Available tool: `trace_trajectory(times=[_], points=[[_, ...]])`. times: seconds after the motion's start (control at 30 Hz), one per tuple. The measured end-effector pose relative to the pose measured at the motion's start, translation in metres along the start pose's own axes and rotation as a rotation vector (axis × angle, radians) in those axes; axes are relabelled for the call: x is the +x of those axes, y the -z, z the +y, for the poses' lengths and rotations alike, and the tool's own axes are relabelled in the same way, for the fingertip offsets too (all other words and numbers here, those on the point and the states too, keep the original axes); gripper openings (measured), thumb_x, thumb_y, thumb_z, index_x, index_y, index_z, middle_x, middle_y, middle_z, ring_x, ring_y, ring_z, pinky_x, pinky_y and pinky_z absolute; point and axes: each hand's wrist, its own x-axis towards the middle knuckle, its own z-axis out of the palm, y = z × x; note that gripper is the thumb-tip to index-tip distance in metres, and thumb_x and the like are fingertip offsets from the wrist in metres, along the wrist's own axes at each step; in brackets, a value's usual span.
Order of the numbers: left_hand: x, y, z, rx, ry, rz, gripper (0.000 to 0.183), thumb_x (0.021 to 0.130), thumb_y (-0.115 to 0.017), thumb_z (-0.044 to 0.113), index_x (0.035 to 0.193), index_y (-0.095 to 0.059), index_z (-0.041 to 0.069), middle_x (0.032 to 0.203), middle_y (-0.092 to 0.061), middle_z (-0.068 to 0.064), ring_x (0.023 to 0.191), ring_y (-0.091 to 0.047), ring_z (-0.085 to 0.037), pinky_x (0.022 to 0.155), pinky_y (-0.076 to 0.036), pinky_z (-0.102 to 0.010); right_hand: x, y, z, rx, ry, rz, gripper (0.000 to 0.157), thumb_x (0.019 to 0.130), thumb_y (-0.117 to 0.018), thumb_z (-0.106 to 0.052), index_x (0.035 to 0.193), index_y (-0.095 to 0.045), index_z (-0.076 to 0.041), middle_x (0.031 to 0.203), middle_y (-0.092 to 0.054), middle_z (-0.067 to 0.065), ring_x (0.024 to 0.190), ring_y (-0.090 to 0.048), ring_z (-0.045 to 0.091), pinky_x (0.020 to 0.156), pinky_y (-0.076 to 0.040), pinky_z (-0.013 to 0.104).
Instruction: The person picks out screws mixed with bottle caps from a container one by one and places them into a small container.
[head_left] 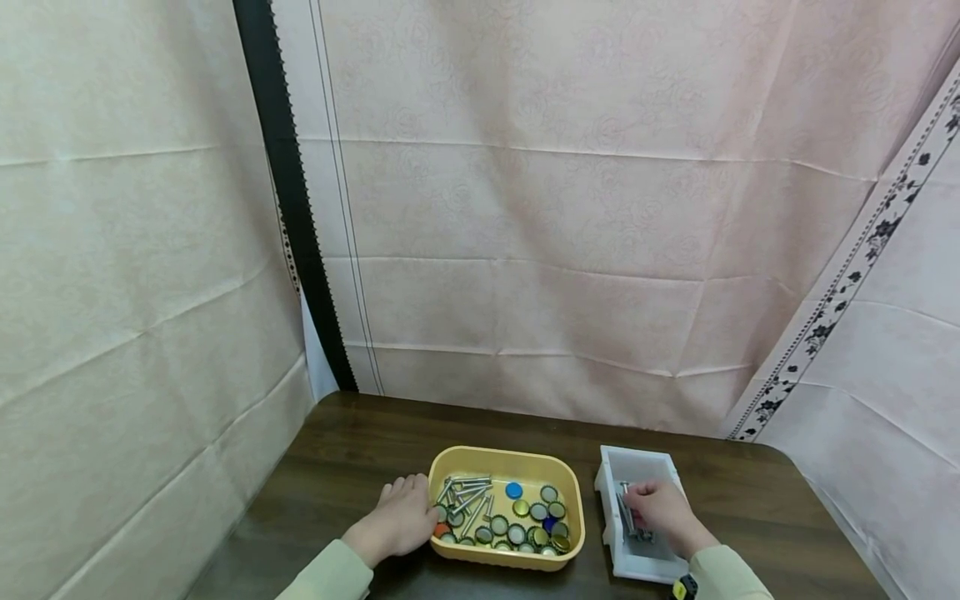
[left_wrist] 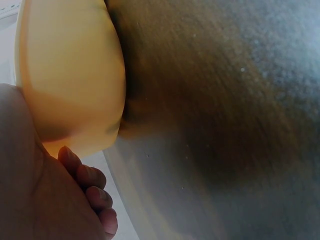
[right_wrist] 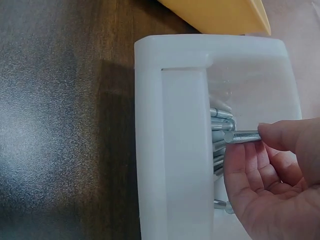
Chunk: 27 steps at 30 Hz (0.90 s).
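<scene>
In the head view my left hand [head_left: 402, 515] is at the left side of a yellow plastic basket [head_left: 504, 455], its thumb over the rim. The left wrist view shows its fingertips [left_wrist: 92, 176] bent beside the basket's outer wall. Bottle caps [head_left: 517, 533] and several silver bolts [head_left: 470, 493] lie in the basket. My right hand [head_left: 663, 512] reaches into a white plastic bin [head_left: 637, 458]. Between thumb and fingers it pinches a silver metal bolt [right_wrist: 242, 136], close over other metal bolts [right_wrist: 220, 125] lying in the bin.
Basket and bin stand side by side, a narrow gap between them, on a dark wooden table [head_left: 360, 450]. Patterned pale cloth [head_left: 525, 250] hangs behind the table and along both sides. A dark item with a yellow face [head_left: 684, 587] is at the right wrist.
</scene>
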Motion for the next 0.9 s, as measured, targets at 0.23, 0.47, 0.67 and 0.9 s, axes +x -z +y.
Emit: trace_trajectory(times=[0.23, 0.47, 0.67, 0.9], points=[[0.002, -0.003, -0.002, 0.023, -0.003, 0.02, 0.032, 0.096, -0.052, 0.036, 0.109, -0.047, 0.008, 0.096, -0.044, -0.004, 0.088, -0.037, -0.024, 0.08, -0.028, -0.046, -0.002, -0.001, 0.0, -0.026, -0.015, -0.008, 0.012, 0.09, -0.059, -0.004, 0.087, -0.067, 0.004, 0.083, -0.061, 0.009, 0.07, -0.06, 0.02, 0.065, -0.052, 0.037], [0.0, -0.003, -0.001, 0.024, -0.034, 0.046, 0.025, 0.096, -0.052, 0.033, 0.101, -0.047, 0.009, 0.091, -0.043, -0.004, 0.084, -0.036, -0.025, 0.077, -0.028, -0.046, -0.005, 0.002, -0.001, -0.032, -0.036, -0.038, 0.013, 0.091, -0.059, -0.005, 0.091, -0.067, 0.005, 0.089, -0.064, 0.011, 0.076, -0.063, 0.021, 0.067, -0.053, 0.039], [0.0, -0.002, 0.0, 0.023, -0.038, 0.048, 0.024, 0.095, -0.053, 0.033, 0.099, -0.046, 0.01, 0.091, -0.042, -0.004, 0.084, -0.036, -0.024, 0.077, -0.028, -0.045, -0.005, 0.004, -0.004, -0.014, -0.055, -0.053, 0.016, 0.092, -0.058, -0.005, 0.097, -0.067, 0.007, 0.093, -0.064, 0.013, 0.078, -0.063, 0.021, 0.069, -0.054, 0.039], [-0.001, -0.002, 0.0, 0.012, -0.031, 0.025, 0.023, 0.096, -0.052, 0.033, 0.096, -0.045, 0.011, 0.091, -0.042, -0.004, 0.085, -0.036, -0.025, 0.076, -0.027, -0.046, -0.007, 0.009, -0.015, -0.038, -0.036, -0.038, 0.02, 0.094, -0.058, -0.011, 0.1, -0.066, 0.007, 0.088, -0.063, 0.011, 0.077, -0.062, 0.021, 0.069, -0.053, 0.038]])
